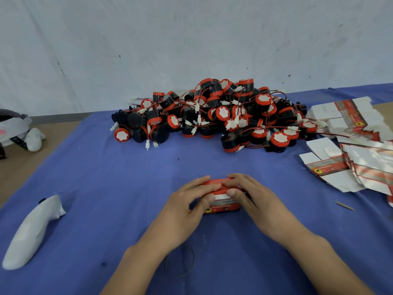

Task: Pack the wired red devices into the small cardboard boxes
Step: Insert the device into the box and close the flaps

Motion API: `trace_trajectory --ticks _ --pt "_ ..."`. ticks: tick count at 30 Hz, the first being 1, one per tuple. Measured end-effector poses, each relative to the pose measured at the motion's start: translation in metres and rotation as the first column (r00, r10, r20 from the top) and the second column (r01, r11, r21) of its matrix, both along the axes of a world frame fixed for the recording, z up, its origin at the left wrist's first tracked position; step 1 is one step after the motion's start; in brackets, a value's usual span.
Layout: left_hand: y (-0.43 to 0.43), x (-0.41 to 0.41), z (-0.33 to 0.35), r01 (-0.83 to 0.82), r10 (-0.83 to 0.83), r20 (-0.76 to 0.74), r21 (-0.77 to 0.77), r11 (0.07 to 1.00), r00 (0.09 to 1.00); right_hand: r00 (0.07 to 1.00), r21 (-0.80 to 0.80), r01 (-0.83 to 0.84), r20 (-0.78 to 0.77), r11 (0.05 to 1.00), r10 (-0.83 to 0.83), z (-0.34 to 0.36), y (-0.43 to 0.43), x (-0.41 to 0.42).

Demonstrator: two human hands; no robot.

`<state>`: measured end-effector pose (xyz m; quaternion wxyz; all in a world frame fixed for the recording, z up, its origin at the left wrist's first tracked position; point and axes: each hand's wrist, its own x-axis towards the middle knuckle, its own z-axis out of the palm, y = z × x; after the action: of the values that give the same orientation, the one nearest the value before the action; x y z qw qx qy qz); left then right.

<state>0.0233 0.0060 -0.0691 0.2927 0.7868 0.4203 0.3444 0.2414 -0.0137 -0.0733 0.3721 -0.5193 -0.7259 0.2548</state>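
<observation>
There is one small red cardboard box (222, 207) and one white plastic controller (32, 231). The round red-and-black wired devices (223, 112) number dozens, too heaped to count; the flat unfolded cardboard cartons (348, 116) likewise.

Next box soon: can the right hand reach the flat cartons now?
Likely yes, once freed: the right hand now grips the small box with the left hand; only bare blue cloth separates it from the flat cartons.

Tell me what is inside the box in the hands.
Nothing inside shows. The left hand and right hand grip the small cardboard box, fingers covering its top; only its printed front is visible. Whether a device is in it cannot be told.
</observation>
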Motion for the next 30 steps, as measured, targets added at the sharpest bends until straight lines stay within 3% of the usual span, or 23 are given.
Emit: trace_trajectory --ticks 11,20,23,30 --pt "-0.002 0.000 0.002 -0.058 0.064 0.069 -0.089 0.994 0.996 0.999 0.001 -0.032 -0.001 0.999 0.032 -0.001 -0.002 0.000" --pt "-0.004 -0.009 0.000 -0.021 0.030 -0.066 0.133 0.991 0.997 0.997 0.011 -0.062 -0.039 0.998 0.062 0.001 -0.006 0.002" --pt "-0.005 -0.013 -0.001 -0.003 0.020 -0.112 0.152 0.988 0.994 0.998 -0.004 -0.056 -0.043 0.998 0.055 0.003 -0.007 0.003" --pt "-0.004 -0.012 -0.003 -0.020 0.025 -0.037 0.128 0.992 0.999 0.998 -0.025 -0.051 0.031 0.998 0.052 0.006 -0.010 0.005"
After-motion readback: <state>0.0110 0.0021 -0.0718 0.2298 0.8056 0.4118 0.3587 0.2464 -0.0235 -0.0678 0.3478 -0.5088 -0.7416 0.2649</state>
